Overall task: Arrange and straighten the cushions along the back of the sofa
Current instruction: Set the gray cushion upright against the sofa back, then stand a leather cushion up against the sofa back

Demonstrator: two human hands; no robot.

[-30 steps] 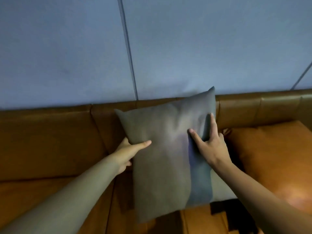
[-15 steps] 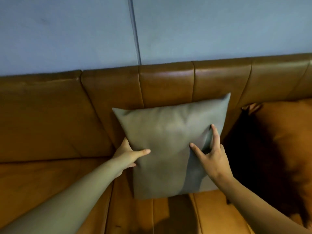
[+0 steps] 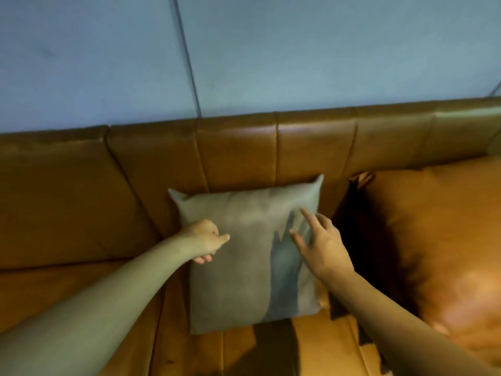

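Observation:
A grey cushion (image 3: 244, 261) stands upright on the seat and leans against the brown leather sofa back (image 3: 238, 153). My left hand (image 3: 204, 240) is at the cushion's left edge, its fingers loosely curled in front of the fabric and its thumb pointing right. My right hand (image 3: 320, 242) hovers over the cushion's right half with fingers spread, casting a shadow on it; it grips nothing. A large orange-brown cushion (image 3: 439, 234) rests against the sofa back to the right, with a dark gap between the two cushions.
A pale blue wall (image 3: 271, 50) rises directly behind the sofa back. The brown seat (image 3: 67, 289) stretches to the left of the grey cushion. A dark object (image 3: 339, 308) lies in the gap beside my right forearm.
The grey cushion has been lowered onto the seat against the sofa back. My right hand has lifted off it and spread. My left hand's grip on the left edge has loosened.

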